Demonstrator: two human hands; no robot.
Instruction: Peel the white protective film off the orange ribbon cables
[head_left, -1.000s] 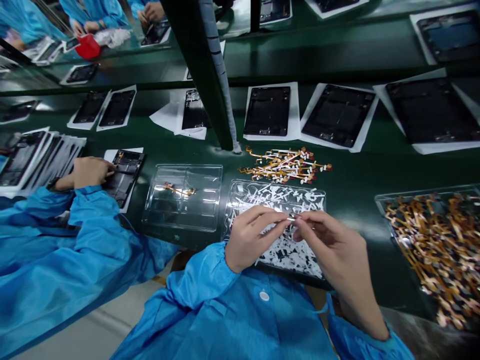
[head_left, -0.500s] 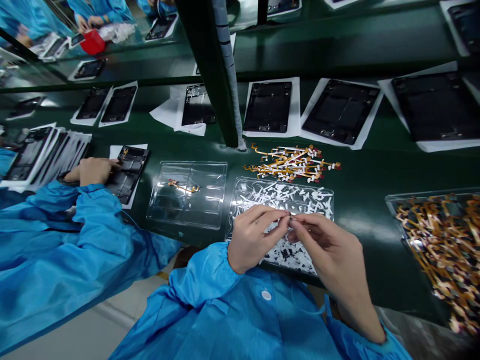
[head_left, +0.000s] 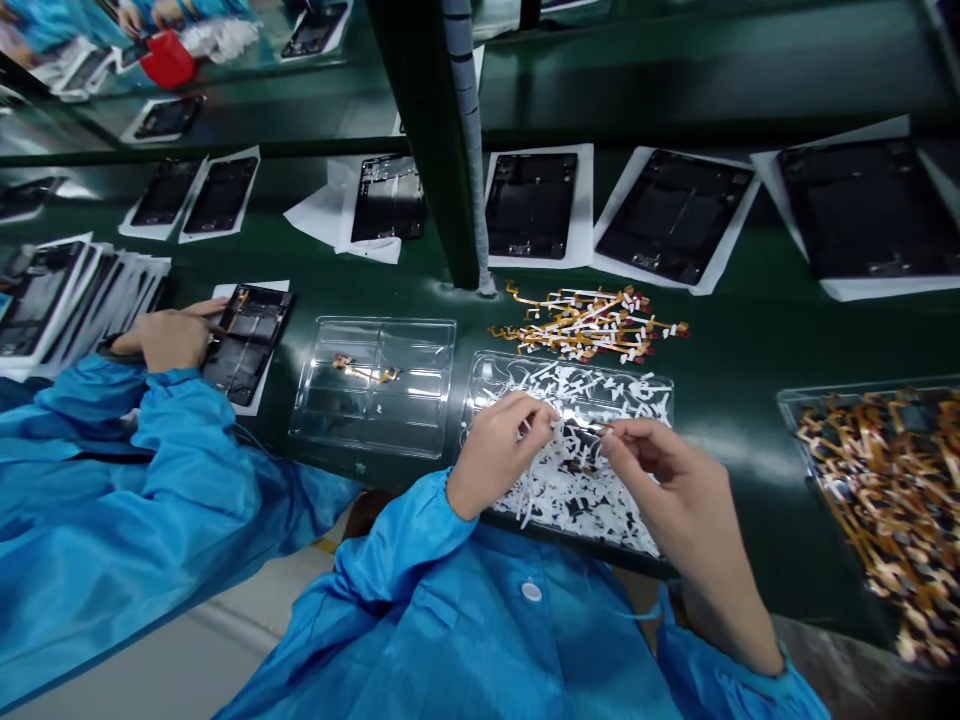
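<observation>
Over the scrap tray (head_left: 667,400), I have my left hand (head_left: 491,455) and right hand (head_left: 679,490) close together, fingers (head_left: 609,436) pinching a thin shiny strip (head_left: 583,428) above the white scraps (head_left: 570,490); flex cables (head_left: 589,322) lie just beyond the tray.

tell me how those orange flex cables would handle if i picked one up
The orange flex cables look light and floppy: they lie bent across one another in a loose heap. Their thin strips could probably crease if handled roughly. Because they are interlaced, lifting one might well drag others along.
</observation>
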